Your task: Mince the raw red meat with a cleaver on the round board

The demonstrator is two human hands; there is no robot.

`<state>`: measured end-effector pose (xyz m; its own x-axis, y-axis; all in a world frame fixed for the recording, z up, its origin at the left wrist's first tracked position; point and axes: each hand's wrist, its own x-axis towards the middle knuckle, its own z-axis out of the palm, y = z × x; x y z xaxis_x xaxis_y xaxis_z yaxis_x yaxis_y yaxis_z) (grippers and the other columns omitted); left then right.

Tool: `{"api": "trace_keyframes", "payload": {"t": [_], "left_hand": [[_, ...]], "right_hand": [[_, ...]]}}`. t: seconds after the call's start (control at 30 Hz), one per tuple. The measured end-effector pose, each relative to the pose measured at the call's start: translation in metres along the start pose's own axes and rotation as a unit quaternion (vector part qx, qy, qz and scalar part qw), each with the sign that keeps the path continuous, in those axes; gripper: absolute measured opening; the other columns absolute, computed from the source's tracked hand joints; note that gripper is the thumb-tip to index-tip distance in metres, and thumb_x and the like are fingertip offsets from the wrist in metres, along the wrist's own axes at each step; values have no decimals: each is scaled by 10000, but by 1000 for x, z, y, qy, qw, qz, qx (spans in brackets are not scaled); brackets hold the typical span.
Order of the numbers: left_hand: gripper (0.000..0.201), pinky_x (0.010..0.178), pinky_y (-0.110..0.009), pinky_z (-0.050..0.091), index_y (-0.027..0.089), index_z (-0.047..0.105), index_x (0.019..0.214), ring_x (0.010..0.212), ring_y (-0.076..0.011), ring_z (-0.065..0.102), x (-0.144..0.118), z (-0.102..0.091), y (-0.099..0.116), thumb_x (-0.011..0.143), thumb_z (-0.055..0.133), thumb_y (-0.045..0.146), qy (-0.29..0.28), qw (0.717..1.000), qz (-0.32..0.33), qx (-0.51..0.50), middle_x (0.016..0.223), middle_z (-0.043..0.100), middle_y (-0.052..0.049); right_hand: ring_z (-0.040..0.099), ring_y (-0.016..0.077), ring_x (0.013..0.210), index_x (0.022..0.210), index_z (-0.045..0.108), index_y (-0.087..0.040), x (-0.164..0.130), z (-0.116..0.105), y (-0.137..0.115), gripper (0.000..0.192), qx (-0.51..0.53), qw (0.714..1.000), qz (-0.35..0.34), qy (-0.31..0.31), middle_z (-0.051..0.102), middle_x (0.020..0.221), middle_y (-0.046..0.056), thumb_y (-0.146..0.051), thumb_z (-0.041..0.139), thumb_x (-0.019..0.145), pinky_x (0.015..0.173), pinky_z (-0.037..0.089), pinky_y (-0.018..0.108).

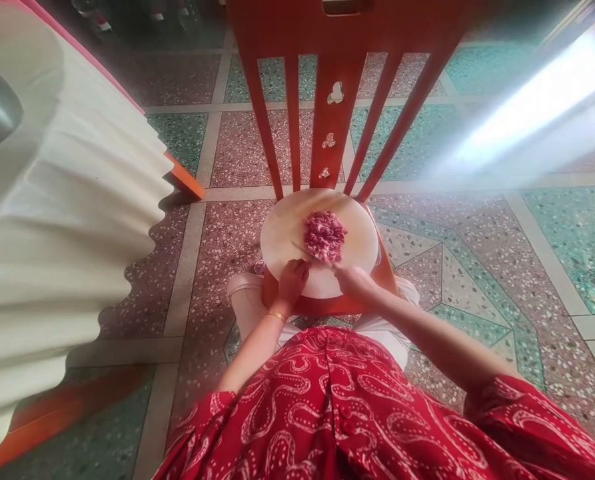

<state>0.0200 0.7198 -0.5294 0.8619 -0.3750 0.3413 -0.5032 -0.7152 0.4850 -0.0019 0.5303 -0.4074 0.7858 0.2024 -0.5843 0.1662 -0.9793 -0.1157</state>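
Note:
A round white cutting board (287, 227) lies on the seat of an orange chair (334, 100). A heap of pink minced meat (324, 235) sits at the board's middle. My right hand (354, 281) is closed at the meat's near edge, seemingly on the handle of a knife (301, 251) whose thin blade runs left across the board. My left hand (292, 279) rests curled at the board's near left, right by the blade; whether it grips anything is unclear. A thin gold bangle (277, 316) circles my left wrist. My red patterned dress fills the foreground.
A table with a pleated cream cloth (62, 220) and an orange edge stands close at the left. The terrazzo floor (477, 260) in pink and green tiles spreads to the right and behind the chair. Bright glare streaks across the upper right.

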Motion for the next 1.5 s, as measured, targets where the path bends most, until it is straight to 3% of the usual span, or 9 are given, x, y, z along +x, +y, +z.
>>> {"api": "trace_keyframes", "payload": {"t": [0.23, 0.47, 0.57, 0.7, 0.77, 0.93, 1.0, 1.27, 1.5], "left_hand": [[176, 796, -358, 474, 169, 619, 968, 882, -202, 551, 0, 0, -1, 883, 465, 184, -3, 1000, 14, 14, 903, 633, -76], [193, 768, -351, 492, 171, 624, 924, 848, -207, 575, 6, -4, 1, 879, 439, 139, -4, 1000, 7, 25, 877, 642, -88], [195, 784, -347, 498, 178, 628, 926, 858, -198, 578, 4, -3, 0, 871, 448, 126, -16, 1000, 6, 12, 881, 648, -75], [173, 835, -370, 492, 184, 630, 945, 915, -200, 571, -2, 3, -5, 861, 484, 146, -26, 1000, -5, -10, 941, 648, -70], [177, 843, -378, 493, 183, 627, 963, 934, -205, 572, -3, 6, -7, 862, 483, 157, -24, 1000, -5, -12, 946, 647, -73], [214, 844, -383, 494, 166, 616, 992, 926, -216, 582, 2, 2, -3, 866, 446, 134, -33, 999, 15, 15, 937, 647, -95], [217, 825, -382, 500, 165, 620, 986, 906, -220, 582, 4, -2, -1, 862, 445, 128, -37, 999, 22, 22, 906, 646, -103], [204, 875, -378, 482, 194, 617, 1004, 1027, -201, 533, -8, -8, -2, 864, 472, 165, 2, 999, 23, -37, 1088, 584, -89], [188, 830, -353, 481, 176, 581, 1026, 938, -189, 555, -9, -9, 4, 896, 448, 198, 34, 999, -13, -26, 974, 615, -82]], "right_hand": [[643, 217, 770, 1224, 426, -166, 11, 9, -18, 374, 6, 1000, -25, 1, 653, 837, 89, -127, 385, 855, 609, 441, 273], [640, 214, 844, 1092, 483, -147, 59, -22, -57, 248, 19, 996, -84, 40, 657, 921, 117, -135, 389, 863, 627, 445, 254], [646, 208, 826, 1168, 448, -148, 39, -12, -39, 316, 11, 997, -74, 30, 660, 909, 110, -112, 397, 858, 609, 439, 249], [652, 212, 801, 1240, 400, -164, 3, 9, -4, 355, -11, 999, -12, -36, 662, 846, 102, -138, 383, 886, 615, 439, 256], [648, 210, 835, 1227, 413, -165, 5, 8, -7, 352, -7, 999, -15, -36, 662, 875, 109, -126, 386, 878, 641, 443, 257], [629, 208, 909, 1155, 464, -165, 51, -19, -54, 276, 26, 998, -51, 15, 648, 969, 121, -166, 392, 888, 687, 449, 256], [624, 208, 920, 1149, 471, -155, 56, -24, -60, 273, 28, 998, -56, 29, 646, 982, 126, -170, 404, 885, 700, 447, 255], [640, 196, 807, 1175, 482, -164, 8, -4, -8, 333, 12, 999, 22, 46, 659, 911, 99, -122, 388, 859, 628, 429, 247], [644, 202, 773, 1211, 449, -184, -5, -1, -23, 355, 4, 1000, 6, 31, 662, 843, 81, -138, 401, 862, 611, 429, 253]]}}
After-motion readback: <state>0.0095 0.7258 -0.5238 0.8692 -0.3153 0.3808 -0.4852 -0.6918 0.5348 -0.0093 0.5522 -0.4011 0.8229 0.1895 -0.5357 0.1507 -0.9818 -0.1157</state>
